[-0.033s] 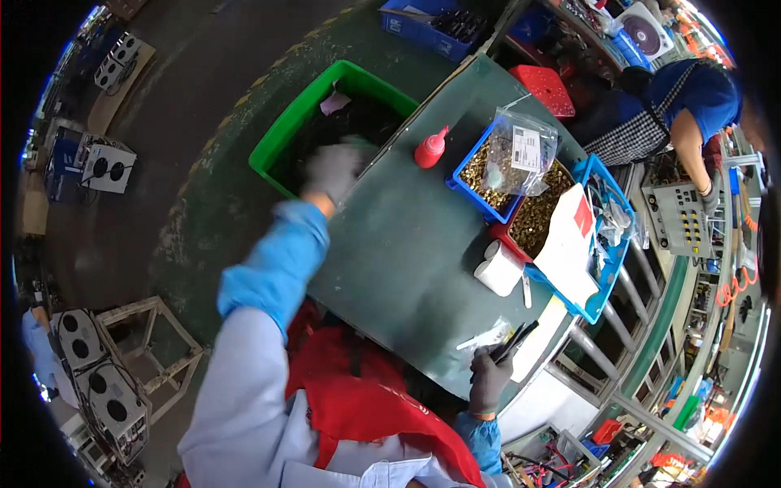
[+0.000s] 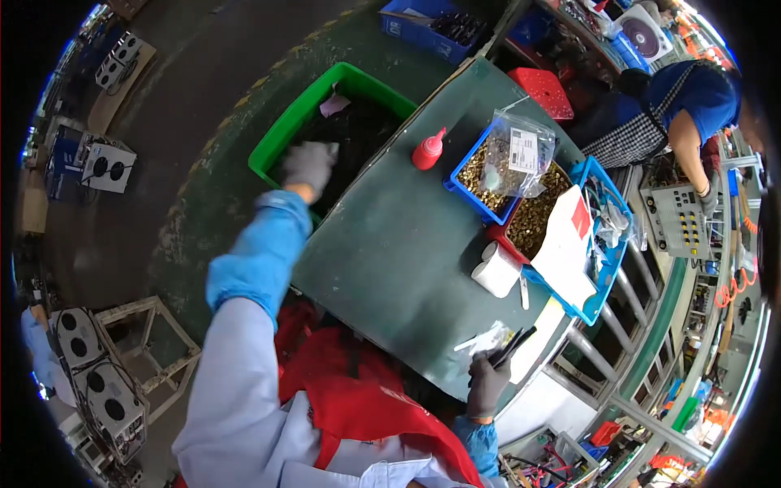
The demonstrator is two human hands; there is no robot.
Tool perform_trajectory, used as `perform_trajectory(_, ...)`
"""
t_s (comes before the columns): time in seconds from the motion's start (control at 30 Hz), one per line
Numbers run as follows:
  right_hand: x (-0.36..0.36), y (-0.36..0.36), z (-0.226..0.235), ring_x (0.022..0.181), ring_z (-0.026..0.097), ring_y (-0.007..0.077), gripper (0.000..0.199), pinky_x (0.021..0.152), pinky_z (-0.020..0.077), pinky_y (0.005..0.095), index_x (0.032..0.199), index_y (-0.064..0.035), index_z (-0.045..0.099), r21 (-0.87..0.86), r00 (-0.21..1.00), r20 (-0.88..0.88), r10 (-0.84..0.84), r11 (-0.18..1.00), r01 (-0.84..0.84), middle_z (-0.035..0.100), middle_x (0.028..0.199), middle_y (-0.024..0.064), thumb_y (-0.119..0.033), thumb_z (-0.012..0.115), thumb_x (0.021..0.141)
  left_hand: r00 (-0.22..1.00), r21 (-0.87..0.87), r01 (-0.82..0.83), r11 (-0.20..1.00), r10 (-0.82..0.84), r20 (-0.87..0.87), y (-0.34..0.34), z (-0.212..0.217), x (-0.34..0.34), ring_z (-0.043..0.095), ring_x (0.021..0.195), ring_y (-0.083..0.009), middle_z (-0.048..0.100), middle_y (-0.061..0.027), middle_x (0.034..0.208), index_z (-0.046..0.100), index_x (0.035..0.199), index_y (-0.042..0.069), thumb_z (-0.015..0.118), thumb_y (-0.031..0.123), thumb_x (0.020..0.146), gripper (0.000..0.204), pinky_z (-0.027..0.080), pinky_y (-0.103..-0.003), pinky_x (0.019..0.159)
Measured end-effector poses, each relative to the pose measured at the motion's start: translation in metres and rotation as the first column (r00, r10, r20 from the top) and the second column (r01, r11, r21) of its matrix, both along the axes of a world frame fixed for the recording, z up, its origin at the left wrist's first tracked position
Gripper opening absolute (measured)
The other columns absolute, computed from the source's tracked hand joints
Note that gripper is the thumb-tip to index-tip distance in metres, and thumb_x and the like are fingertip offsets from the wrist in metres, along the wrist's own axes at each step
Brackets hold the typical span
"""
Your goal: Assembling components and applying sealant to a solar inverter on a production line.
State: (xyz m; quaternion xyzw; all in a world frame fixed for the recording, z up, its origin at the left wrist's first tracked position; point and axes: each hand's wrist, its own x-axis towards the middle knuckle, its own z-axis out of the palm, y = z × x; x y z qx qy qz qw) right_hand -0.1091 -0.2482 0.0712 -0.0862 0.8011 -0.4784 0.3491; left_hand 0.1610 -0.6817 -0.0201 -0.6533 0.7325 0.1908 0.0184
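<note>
Shifted since the earlier frame: left hand [image 2: 309, 167], grey-gloved, moved leftward from beside the table edge to over the near-left part of the green bin [image 2: 277, 138]. Significance, as judged: work at the bin was in hand, the arm having swung farther off the table [image 2: 374, 252]. Left hand, condition: blurred; whether the fingers were empty or gripped something could not be told. Right hand [image 2: 488, 382], grey-gloved, one: stayed at the table's near right corner, closed around slim black pieces [image 2: 516, 345], number unclear. Location of pieces: projecting from the fingers up and to the right, well apart from the left hand. Clear plastic film [image 2: 486, 337], one: lay on the table just beyond the right hand's fingers; contact uncertain. Bin contents [image 2: 368, 134]: dark, indistinct, partly behind the left hand.
</note>
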Motion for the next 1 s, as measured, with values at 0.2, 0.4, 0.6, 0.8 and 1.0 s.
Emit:
perform_trajectory(0.2, 0.001, 0.005, -0.007, 0.05, 0.049, 0.0101, 0.01, 0.045, 0.0394, 0.0244, 0.086, -0.0047, 0.053, 0.089, 0.997, 0.073, -0.032, 0.996, 0.025, 0.053, 0.065, 0.0013, -0.003, 0.061, 0.08, 0.659, -0.528, 0.459, 0.714, -0.673, -0.337, 0.192, 0.04, -0.059, 0.056, 0.115, -0.0252, 0.061, -0.0089, 0.123, 0.061, 0.123, 0.011, 0.048, 0.008, 0.088, 0.037, 0.044, -0.044, 0.098)
perform_trajectory(0.4, -0.02, 0.003, -0.009, 0.051, 0.051, 0.01, 0.011, 0.046, 0.0415, 0.0244, 0.084, -0.0045, 0.054, 0.006, 1.0, 0.003, 0.014, 1.0, -0.014, 0.054, 0.064, 0.0016, -0.003, 0.064, 0.08, 0.655, -0.443, 0.73, 0.52, -0.718, 0.235, 0.183, -0.026, -0.044, 0.062, 0.075, -0.0307, 0.063, -0.0135, 0.079, 0.066, 0.084, 0.011, 0.054, 0.021, 0.084, 0.015, 0.051, -0.052, 0.072)
perform_trajectory(0.6, -0.077, 0.049, -0.012, 0.051, 0.049, 0.0096, 0.011, 0.047, 0.0405, 0.0247, 0.081, -0.0051, 0.053, 0.064, 0.954, -0.268, -0.131, 0.986, 0.153, 0.053, 0.063, 0.0012, -0.005, 0.064, 0.081, 0.965, -0.568, 0.233, 0.789, -0.261, 0.034, 0.082, 0.028, -0.006, 0.051, 0.111, -0.0375, 0.056, -0.0113, 0.126, 0.059, 0.117, 0.008, 0.05, 0.023, 0.097, 0.027, 0.044, -0.049, 0.094)
perform_trajectory(0.8, -0.154, 0.004, 0.019, 0.061, 0.047, 0.0072, 0.014, 0.056, 0.0408, 0.0238, 0.082, -0.0051, 0.052, -0.213, 0.913, -0.364, -0.182, 0.971, 0.108, 0.052, 0.069, -0.0015, -0.004, 0.066, 0.079, 0.449, -0.428, 0.796, 0.428, -0.892, -0.057, 0.249, -0.013, -0.106, 0.047, 0.126, -0.0283, 0.054, -0.0071, 0.133, 0.06, 0.117, 0.013, 0.057, 0.022, 0.082, 0.036, 0.037, -0.05, 0.099)
perform_trajectory(1.0, -0.22, -0.076, 0.069, 0.063, 0.055, 0.0092, 0.021, 0.057, 0.0458, 0.0248, 0.092, -0.0031, 0.057, -0.114, 0.935, -0.353, 0.039, 0.99, -0.085, 0.059, 0.073, 0.0013, -0.019, 0.069, 0.084, 0.557, -0.428, 0.716, 0.551, -0.821, -0.124, 0.261, -0.012, -0.119, 0.045, 0.128, -0.0277, 0.053, -0.0063, 0.134, 0.06, 0.116, 0.014, 0.063, 0.023, 0.077, 0.041, 0.032, -0.049, 0.102)
